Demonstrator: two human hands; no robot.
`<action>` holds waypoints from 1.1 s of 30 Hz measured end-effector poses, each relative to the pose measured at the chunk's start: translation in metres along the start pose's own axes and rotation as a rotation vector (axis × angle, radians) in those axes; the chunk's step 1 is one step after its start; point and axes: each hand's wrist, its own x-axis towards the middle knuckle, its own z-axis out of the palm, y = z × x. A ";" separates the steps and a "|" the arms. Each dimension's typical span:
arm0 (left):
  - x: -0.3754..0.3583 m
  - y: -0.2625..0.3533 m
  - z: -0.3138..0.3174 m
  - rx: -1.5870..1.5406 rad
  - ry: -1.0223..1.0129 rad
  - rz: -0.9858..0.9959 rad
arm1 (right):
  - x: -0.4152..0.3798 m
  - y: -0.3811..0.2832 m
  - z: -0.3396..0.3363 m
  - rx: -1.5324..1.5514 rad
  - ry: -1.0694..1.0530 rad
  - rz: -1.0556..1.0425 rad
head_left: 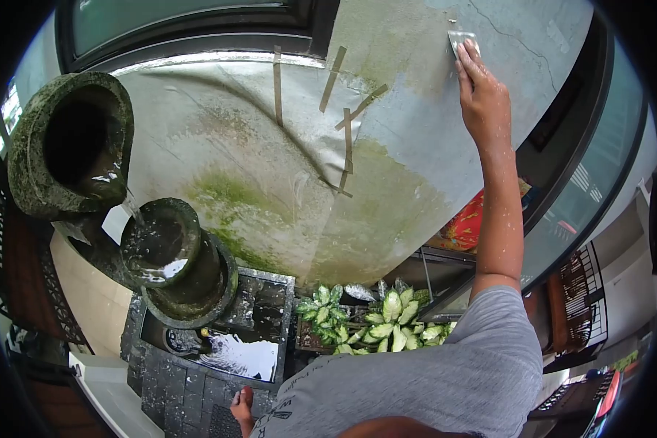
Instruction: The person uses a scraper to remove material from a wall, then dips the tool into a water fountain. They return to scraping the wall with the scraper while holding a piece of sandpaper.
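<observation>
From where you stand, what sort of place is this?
Probably a house courtyard or patio: a stone fountain pours water, leafy plants grow nearby, and the wall is mossy.

And there's dark printed lettering [279,414] across the grey short-sleeved fabric T-shirt [423,379], tilted and creased, a possible W showing, the rest too small to read

Water [133,207] spills from a mossy stone pot [31,142] into a lower round bowl [196,230] — below that, a dark rectangular basin [287,321], with green-and-cream leafy plants [393,318] just beside it
</observation>
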 end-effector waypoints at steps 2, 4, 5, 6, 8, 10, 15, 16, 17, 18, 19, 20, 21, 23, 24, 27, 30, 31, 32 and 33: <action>0.002 0.000 0.008 -0.061 0.027 0.035 | 0.001 -0.001 0.008 0.009 0.005 -0.008; 0.003 0.000 0.008 -0.078 -0.040 0.014 | 0.009 0.001 0.008 0.023 0.045 -0.032; 0.003 -0.001 0.003 -0.076 -0.109 -0.012 | 0.013 0.001 0.006 0.014 0.040 -0.026; 0.002 -0.003 -0.001 -0.065 -0.115 -0.013 | 0.022 -0.005 0.004 -0.002 0.027 -0.011; 0.000 -0.007 -0.002 -0.076 -0.181 -0.078 | 0.024 -0.007 0.001 -0.015 0.015 0.000; 0.001 -0.019 -0.004 -0.070 -0.120 -0.054 | 0.010 -0.010 -0.004 -0.054 -0.004 0.017; -0.018 -0.018 -0.002 -0.142 -0.110 -0.063 | 0.030 -0.017 0.002 -0.030 -0.015 0.058; -0.012 -0.028 -0.004 -0.097 -0.105 -0.008 | 0.036 -0.018 -0.001 -0.020 -0.018 0.061; -0.008 -0.031 -0.002 -0.062 -0.096 0.051 | 0.035 -0.015 -0.001 -0.022 -0.017 0.062; -0.011 -0.031 -0.006 -0.057 -0.094 0.049 | 0.029 -0.014 -0.002 -0.035 -0.033 0.056; -0.015 -0.028 -0.009 -0.131 -0.105 -0.045 | 0.024 -0.014 -0.003 -0.049 -0.047 0.048; -0.016 -0.023 -0.006 -0.215 -0.115 -0.133 | 0.017 -0.011 -0.002 -0.044 -0.040 0.045; -0.012 -0.020 -0.002 -0.231 -0.111 -0.128 | 0.010 -0.008 0.003 -0.056 -0.034 0.041; -0.009 -0.022 -0.001 -0.015 -0.057 0.012 | 0.018 -0.008 0.009 -0.067 -0.028 0.031; -0.006 -0.020 0.001 -0.014 -0.060 0.017 | 0.033 -0.009 0.010 -0.028 0.008 -0.001; -0.005 -0.019 0.007 -0.075 -0.146 -0.058 | 0.049 -0.010 -0.003 -0.006 0.006 -0.012; 0.001 -0.011 0.008 -0.029 -0.050 -0.063 | 0.026 0.000 -0.001 0.012 0.002 -0.020; 0.001 -0.007 0.013 -0.098 -0.007 -0.041 | 0.023 0.000 0.001 0.031 0.038 -0.049; -0.002 -0.004 0.016 -0.164 0.036 -0.022 | 0.026 -0.001 0.003 0.039 0.046 -0.058; -0.005 -0.003 0.020 -0.175 0.040 -0.023 | 0.030 -0.004 0.003 0.035 0.041 -0.052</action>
